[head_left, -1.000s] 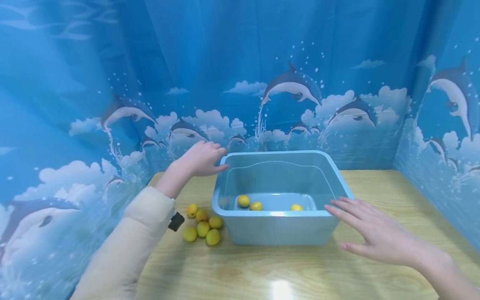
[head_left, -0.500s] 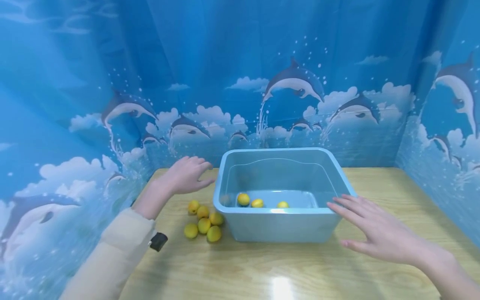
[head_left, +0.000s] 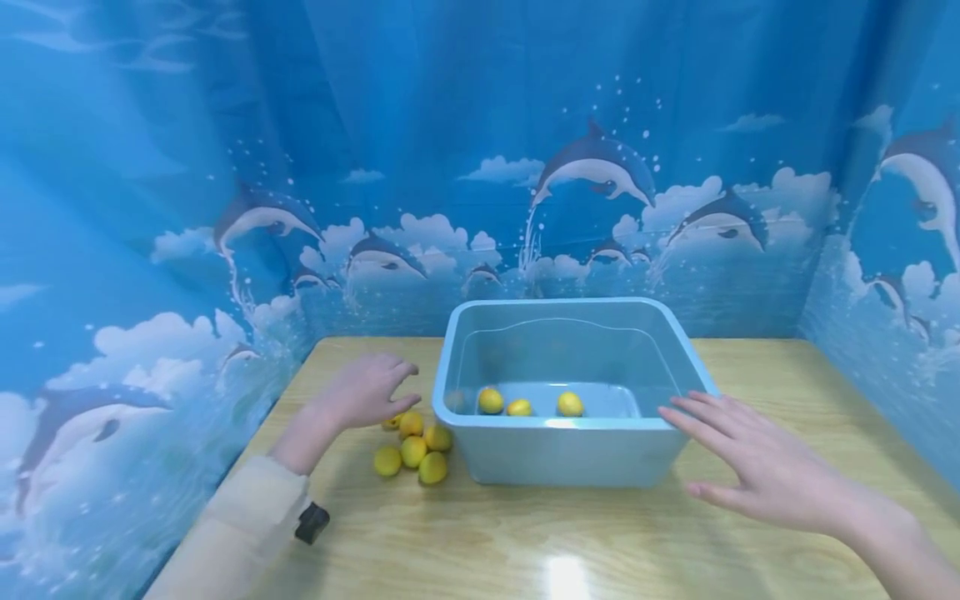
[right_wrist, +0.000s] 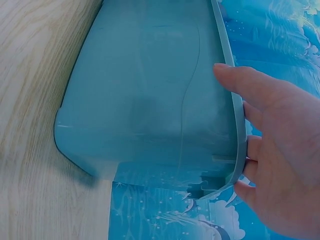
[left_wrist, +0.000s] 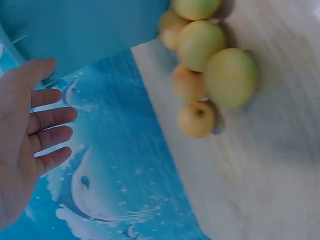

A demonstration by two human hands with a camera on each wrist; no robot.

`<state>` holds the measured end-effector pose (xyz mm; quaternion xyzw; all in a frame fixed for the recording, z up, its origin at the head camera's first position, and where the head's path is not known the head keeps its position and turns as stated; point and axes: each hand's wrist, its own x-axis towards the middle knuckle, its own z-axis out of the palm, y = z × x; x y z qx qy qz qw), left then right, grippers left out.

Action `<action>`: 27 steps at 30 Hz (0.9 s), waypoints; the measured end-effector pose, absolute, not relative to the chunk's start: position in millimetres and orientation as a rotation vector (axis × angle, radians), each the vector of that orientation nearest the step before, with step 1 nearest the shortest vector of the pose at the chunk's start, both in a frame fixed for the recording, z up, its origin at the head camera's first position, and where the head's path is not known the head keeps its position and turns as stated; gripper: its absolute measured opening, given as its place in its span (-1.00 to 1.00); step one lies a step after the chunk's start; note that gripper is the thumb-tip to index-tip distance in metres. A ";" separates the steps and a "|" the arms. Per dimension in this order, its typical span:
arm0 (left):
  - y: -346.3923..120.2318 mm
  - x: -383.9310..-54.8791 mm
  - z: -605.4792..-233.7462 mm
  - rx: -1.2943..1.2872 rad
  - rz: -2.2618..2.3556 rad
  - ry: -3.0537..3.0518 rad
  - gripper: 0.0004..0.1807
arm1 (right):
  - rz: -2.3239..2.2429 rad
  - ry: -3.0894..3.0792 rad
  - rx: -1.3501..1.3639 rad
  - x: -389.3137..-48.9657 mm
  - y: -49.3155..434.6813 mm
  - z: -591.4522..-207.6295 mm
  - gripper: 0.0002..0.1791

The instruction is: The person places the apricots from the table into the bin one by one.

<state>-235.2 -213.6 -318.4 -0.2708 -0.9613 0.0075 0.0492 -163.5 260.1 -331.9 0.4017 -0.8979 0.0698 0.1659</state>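
A light blue plastic bin (head_left: 570,454) stands on the wooden table, with three small round yellow fruits (head_left: 570,405) on its floor. Left of it lies a pile of several more yellow-green fruits (head_left: 412,452); a dark dimple marks one fruit (left_wrist: 197,120) in the left wrist view. My left hand (head_left: 367,390) hovers over the far side of this pile, fingers spread and holding nothing. My right hand (head_left: 757,458) rests fairly straight fingers on the bin's right front corner. In the right wrist view, its fingertips (right_wrist: 252,147) lie along the bin's rim.
A blue curtain (head_left: 420,167) printed with dolphins and clouds hangs behind the table and along both sides. Bare wood of the table (head_left: 480,542) stretches in front of the bin. A small black device (head_left: 312,523) sits at the left sleeve's cuff.
My left hand has come away from the bin's left rim, moving left and down to the pile. Inside the bin, the rightmost fruit has rolled left. My right hand stays put.
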 end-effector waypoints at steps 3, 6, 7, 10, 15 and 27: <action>-217.3 -232.4 -329.1 -0.816 0.016 -2.926 -0.58 | 0.199 -2.551 1.144 -162.8 261.5 -332.2 -0.12; -222.8 -228.1 -338.4 -0.781 0.005 -2.945 -0.56 | 0.199 -2.545 1.147 -162.7 261.8 -332.3 -0.11; -225.1 -226.6 -341.7 -0.768 0.004 -2.953 -0.54 | 0.199 -2.546 1.147 -162.8 261.8 -332.4 -0.12; -232.9 -222.0 -352.0 -0.766 0.019 -2.962 -0.50 | 0.195 -2.546 1.148 -162.9 261.6 -332.4 -0.13; -243.7 -214.9 -367.5 -0.762 0.049 -2.972 -0.41 | 0.193 -2.543 1.147 -163.4 261.2 -332.3 -0.14; -249.7 -204.6 -391.4 -0.838 0.211 -2.992 -0.20 | 0.189 -2.545 1.145 -163.6 261.1 -333.9 -0.12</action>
